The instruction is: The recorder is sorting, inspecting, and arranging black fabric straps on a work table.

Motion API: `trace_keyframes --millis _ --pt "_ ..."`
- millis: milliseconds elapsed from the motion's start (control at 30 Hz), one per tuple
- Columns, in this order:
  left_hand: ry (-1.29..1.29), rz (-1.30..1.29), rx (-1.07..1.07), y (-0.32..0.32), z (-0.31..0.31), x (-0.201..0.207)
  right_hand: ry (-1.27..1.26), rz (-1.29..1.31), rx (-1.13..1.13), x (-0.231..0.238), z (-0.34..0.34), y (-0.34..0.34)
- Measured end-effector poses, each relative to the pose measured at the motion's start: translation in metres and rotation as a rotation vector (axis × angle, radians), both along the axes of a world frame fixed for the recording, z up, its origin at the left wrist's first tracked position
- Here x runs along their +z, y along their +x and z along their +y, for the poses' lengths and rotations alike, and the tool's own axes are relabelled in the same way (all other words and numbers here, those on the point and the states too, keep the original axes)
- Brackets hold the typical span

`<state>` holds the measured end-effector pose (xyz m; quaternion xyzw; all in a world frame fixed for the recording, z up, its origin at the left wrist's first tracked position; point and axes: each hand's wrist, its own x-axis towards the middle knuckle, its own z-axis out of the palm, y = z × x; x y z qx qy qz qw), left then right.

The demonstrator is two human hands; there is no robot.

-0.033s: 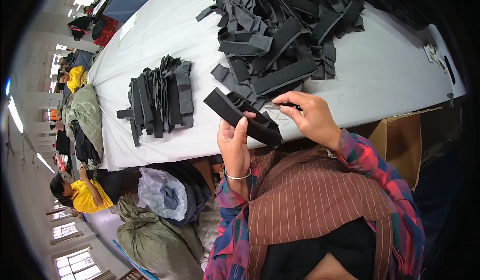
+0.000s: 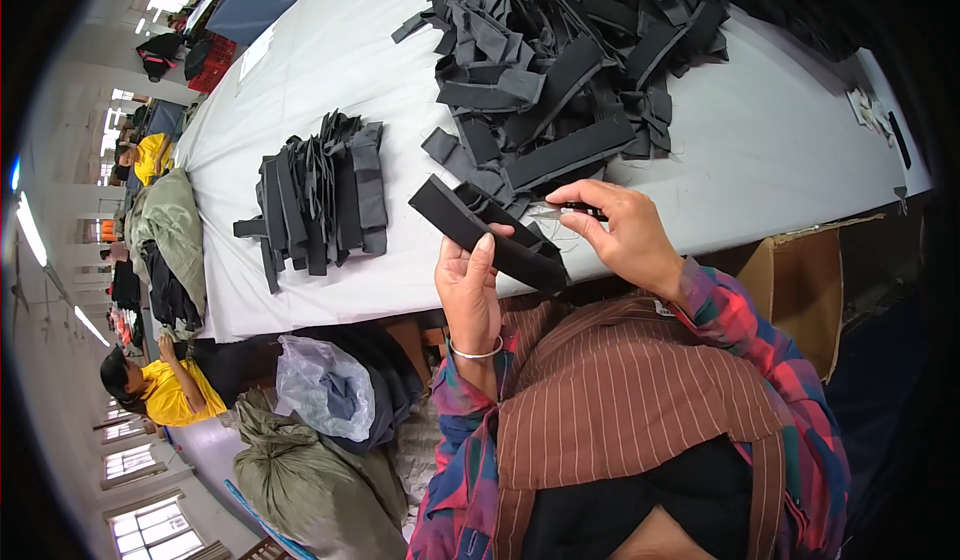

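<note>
A folded dark fabric strip (image 2: 478,228) is pinched between the thumb and fingers of my left hand (image 2: 468,290), held slantwise over the table's near edge. Just to its right, my right hand (image 2: 628,232) grips small thread snips (image 2: 580,209) with a black handle. Their metal blades point left toward the strip, apart from its lower right end. Beyond both hands lies a big loose heap of dark fabric strips (image 2: 570,70). To the left is a neater stack of similar strips (image 2: 322,195), laid side by side.
The white-covered table (image 2: 420,90) spans the space before me. An open cardboard box (image 2: 805,290) stands below its edge at the right. Cloth bundles (image 2: 300,480) and a clear plastic bag (image 2: 325,385) sit at lower left. A person in yellow (image 2: 180,390) is beyond them.
My right hand has shifted very slightly, and the metal blades of the snips now show more plainly. The left hand and the strip have barely moved.
</note>
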<state>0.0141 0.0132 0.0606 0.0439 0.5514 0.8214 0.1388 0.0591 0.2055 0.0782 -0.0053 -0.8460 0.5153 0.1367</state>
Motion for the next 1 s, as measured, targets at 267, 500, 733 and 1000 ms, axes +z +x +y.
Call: trace_keyframes --millis 267,500,733,1000 --pt "0.088 -0.14 -0.031 0.004 0.011 0.005 0.097 0.194 0.031 0.011 -0.001 -0.005" --pt "0.041 -0.148 -0.047 0.009 0.011 -0.001 0.405 0.366 -0.064 0.007 -0.006 -0.012" --pt "0.043 -0.145 -0.085 0.01 0.01 0.003 0.531 0.356 -0.074 0.005 -0.008 -0.013" --pt "0.061 -0.177 -0.141 0.01 0.009 0.001 0.449 0.358 -0.101 0.001 -0.009 -0.014"
